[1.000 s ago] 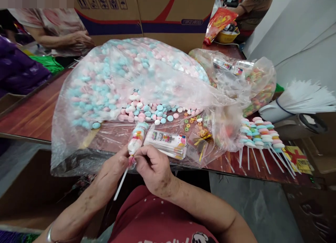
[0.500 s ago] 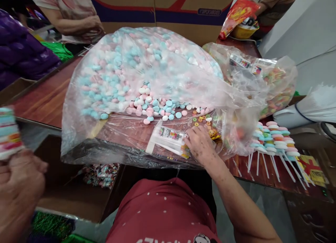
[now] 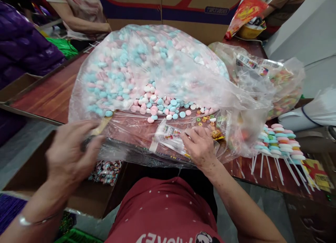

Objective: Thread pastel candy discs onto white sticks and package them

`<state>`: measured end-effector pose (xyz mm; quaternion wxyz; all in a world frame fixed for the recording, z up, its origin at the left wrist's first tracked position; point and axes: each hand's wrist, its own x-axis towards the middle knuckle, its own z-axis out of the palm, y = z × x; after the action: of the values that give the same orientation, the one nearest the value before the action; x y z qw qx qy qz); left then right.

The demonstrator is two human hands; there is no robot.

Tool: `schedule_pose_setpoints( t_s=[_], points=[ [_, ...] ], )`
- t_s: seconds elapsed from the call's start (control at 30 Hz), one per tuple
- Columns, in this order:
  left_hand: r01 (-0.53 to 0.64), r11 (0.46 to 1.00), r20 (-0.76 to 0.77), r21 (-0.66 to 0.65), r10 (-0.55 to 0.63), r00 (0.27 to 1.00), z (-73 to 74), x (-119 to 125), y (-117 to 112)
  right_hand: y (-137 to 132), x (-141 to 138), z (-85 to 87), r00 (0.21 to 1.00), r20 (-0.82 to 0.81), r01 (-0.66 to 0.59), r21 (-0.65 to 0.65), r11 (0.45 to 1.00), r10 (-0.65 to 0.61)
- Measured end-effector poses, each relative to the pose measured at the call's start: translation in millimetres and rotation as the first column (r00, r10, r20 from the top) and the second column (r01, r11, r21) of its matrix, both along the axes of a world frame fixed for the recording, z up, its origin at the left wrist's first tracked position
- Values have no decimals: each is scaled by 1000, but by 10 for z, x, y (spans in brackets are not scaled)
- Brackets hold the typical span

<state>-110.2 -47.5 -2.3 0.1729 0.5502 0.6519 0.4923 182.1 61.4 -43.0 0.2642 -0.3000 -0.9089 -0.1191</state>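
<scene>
My right hand [image 3: 198,146] pinches the right end of a stack of small clear printed plastic bags [image 3: 170,133] lying at the table's front edge. Beyond its fingers lie small ring-shaped candies [image 3: 206,118] and a few gold wrappers [image 3: 219,135]. My left hand [image 3: 70,153], blurred by motion, hangs over the front left edge near the big clear plastic bag; its fingers are apart and nothing shows in them. Pink, blue and white round candies [image 3: 162,106] spill from that big bag [image 3: 147,57] across the table.
Candy skewers [image 3: 282,141] on white sticks lie at the right, beside a container of white sticks [image 3: 309,111]. Another clear bag [image 3: 286,78] of rings stands behind. Below left, an open cardboard box [image 3: 86,197] holds wrapped pieces [image 3: 106,171]. Other people's arms show at the back.
My left hand has come in from the far left toward the table, and the colourful candy piece it held is gone from it. The right hand stays at the small bags, whose stack has shifted.
</scene>
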Motion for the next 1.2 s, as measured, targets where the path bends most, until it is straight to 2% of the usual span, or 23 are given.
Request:
schedule_pose_setpoints(
  t_s=[0.03,0.07,0.13,0.17,0.23,0.3,0.37,0.4,0.43,0.47,0.53,0.57,0.6,0.63,0.77,0.83,0.93,1.03,1.1,1.13,1.2],
  points=[
    [43,998,-221,46,-32,975,-14,136,112,-36,-2,22,998,-23,-52,3,999,52],
    [139,990,-335,34,-119,935,-25,283,232,-68,2,39,994,-43,-98,0,995,98],
    [311,939,-371,-144,-343,863,-45,572,469,-121,23,54,984,-79,-158,4,987,158],
    [378,892,-335,-246,-445,831,-57,697,572,-139,38,52,981,-92,-169,10,985,170],
    [509,756,-150,-411,-607,780,-87,882,729,-158,74,33,977,-117,-179,21,984,180],
    [613,639,75,-465,-661,746,-122,974,820,-153,115,2,967,-190,-171,7,985,170],
    [668,590,237,-454,-643,729,-158,996,862,-130,160,-24,936,-344,-115,-97,989,75],
    [678,588,279,-441,-628,727,-174,992,871,-117,184,-32,904,-427,-87,-201,976,-8],
    [684,589,302,-431,-620,724,-188,985,874,-103,206,-35,866,-490,-84,-333,939,-96],
    [690,588,315,-423,-619,720,-202,978,875,-92,226,-33,833,-525,-113,-470,875,-175],
    [711,569,321,-413,-640,699,-223,976,869,-82,250,-19,807,-529,-221,-682,697,-262],
    [722,557,317,-411,-655,686,-231,982,863,-82,253,-10,805,-526,-265,-733,627,-275],
    [726,549,308,-414,-667,679,-238,994,855,-88,252,-1,804,-526,-288,-753,592,-278],
    [722,553,286,-416,-674,681,-244,1010,844,-97,248,7,804,-527,-286,-748,599,-276],
    [676,660,83,-328,-693,716,-283,1072,765,-175,243,1,851,-496,-209,-621,755,-172],
    [693,674,-18,-254,-720,694,-318,1082,717,-231,258,-25,872,-472,-199,-586,786,-131],
    [735,654,-120,-179,-756,643,-376,1084,666,-307,287,-60,869,-480,-225,-599,769,-119],
    [763,632,-155,-136,-775,613,-424,1103,659,-342,308,-59,857,-484,-253,-693,676,-176],
    [778,614,-117,-132,-789,603,-449,1123,667,-346,315,-47,848,-488,-265,-730,630,-208],
    [780,609,-81,-143,-793,604,-458,1133,669,-347,316,-43,844,-492,-265,-728,632,-213],
    [774,610,-1,-171,-785,619,-467,1147,658,-357,311,-39,837,-509,-251,-684,685,-201]
  ],
)
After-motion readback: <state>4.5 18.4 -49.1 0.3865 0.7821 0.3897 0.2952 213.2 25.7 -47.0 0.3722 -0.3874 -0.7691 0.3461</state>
